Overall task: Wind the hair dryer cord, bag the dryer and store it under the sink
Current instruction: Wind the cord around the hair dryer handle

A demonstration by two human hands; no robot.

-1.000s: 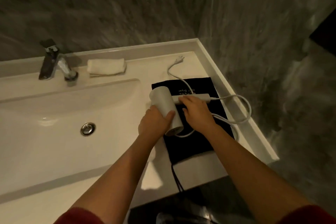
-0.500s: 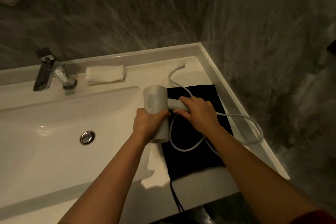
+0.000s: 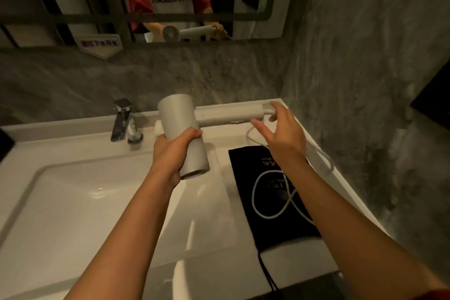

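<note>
The left hand wraps the rigid, smooth hair dryer barrel, right fingers spread wide beside the handle end, where the limp cord is best gathered.

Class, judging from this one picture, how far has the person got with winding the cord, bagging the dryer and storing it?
Done: nothing yet. In hand: the left hand grips the hair dryer above the counter; the right hand opens at the handle end. Left: the cord lies looped, unwound, on the flat black bag; bagging and storing remain.
</note>
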